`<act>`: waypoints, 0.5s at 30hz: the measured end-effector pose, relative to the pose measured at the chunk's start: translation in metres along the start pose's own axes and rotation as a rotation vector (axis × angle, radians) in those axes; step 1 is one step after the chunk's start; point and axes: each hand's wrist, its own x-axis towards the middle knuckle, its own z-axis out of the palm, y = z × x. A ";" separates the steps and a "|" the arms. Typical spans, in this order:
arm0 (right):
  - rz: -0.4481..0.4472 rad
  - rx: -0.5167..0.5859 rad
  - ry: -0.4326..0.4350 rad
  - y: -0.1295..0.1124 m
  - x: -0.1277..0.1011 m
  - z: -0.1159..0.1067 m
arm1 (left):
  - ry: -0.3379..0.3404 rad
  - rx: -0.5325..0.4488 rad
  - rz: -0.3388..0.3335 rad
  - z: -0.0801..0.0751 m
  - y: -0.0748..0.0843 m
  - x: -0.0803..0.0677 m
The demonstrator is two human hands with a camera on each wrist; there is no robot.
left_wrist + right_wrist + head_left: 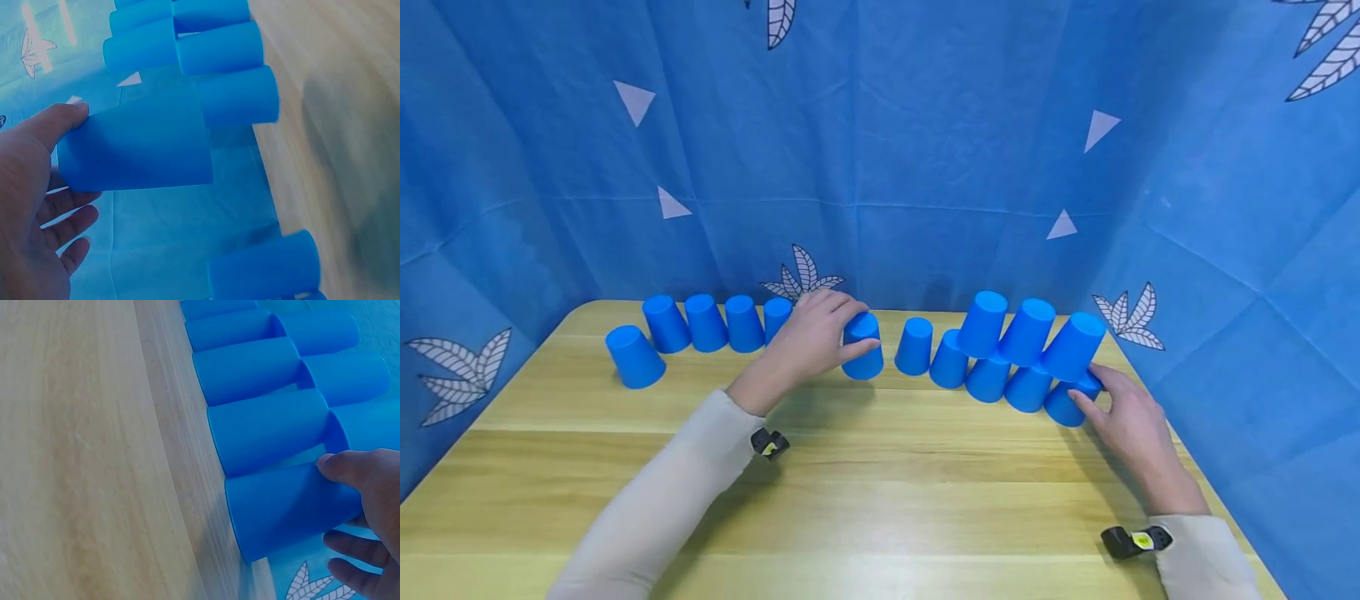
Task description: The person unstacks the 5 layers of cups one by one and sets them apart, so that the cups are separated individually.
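Observation:
My left hand (808, 333) grips an upside-down blue cup (862, 348) near its closed end, thumb on one side and fingers on the other. In the left wrist view this held cup (134, 147) is raised off the table, its rim beside the closed end of a standing cup (240, 97). At the right, my right hand (1138, 429) holds the end cup (1066, 407) of a bottom row between thumb and fingers. That end cup (290, 509) stands rim-down on the table. Three cups form an upper row, the rightmost upper cup (1075, 346) resting above my right hand's cup.
Several upside-down cups, such as one cup (703, 323), line the back left of the wooden table (880, 492). One cup (635, 358) stands forward of them at the far left. A blue patterned cloth (880, 167) hangs right behind the table's back edge.

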 end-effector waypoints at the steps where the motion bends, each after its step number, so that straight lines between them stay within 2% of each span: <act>1: 0.002 -0.001 -0.001 0.000 0.000 0.000 | 0.005 -0.001 -0.002 0.000 -0.003 -0.005; 15: 0.013 -0.002 -0.011 -0.002 0.000 0.000 | 0.010 0.028 -0.135 -0.004 -0.041 -0.057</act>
